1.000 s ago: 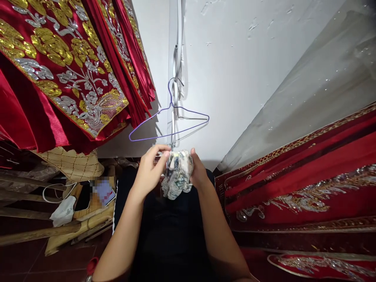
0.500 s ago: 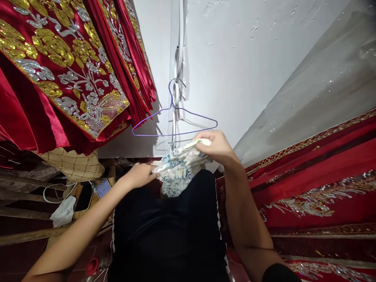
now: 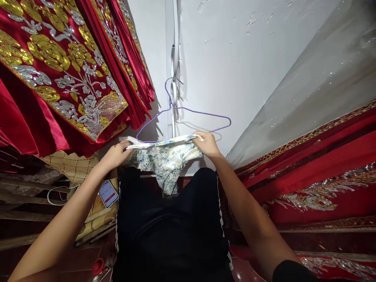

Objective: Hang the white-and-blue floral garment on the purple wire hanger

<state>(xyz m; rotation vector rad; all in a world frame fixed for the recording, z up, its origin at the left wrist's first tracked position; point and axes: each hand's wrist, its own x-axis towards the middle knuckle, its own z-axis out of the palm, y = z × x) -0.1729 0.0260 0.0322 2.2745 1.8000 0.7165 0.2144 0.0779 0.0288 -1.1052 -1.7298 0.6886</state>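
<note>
A white garment with a blue and yellow floral print [image 3: 169, 162] is stretched sideways between my two hands, its lower part narrowing to a point above my lap; it looks like a pair of underpants. My left hand [image 3: 116, 152] is closed on the left end of its top edge. At the right end of that edge, my right hand [image 3: 207, 144] pinches the cloth. Right behind the garment a purple wire hanger [image 3: 188, 109] hangs on a white stand [image 3: 176, 47]. The hanger's bottom bar is partly hidden by the cloth.
Red dresses with gold and silver sequins [image 3: 73, 70] hang at the upper left. On the right hang a sheer white cloth [image 3: 290, 90] and red beaded fabric [image 3: 323, 172]. A phone [image 3: 108, 194] lies on a wooden stool [image 3: 100, 225] by my left arm.
My hands have moved apart and the bunched underpants are now spread out between them. My left hand rose to the left. The hanger has swung slightly, its right end reaching further right.
</note>
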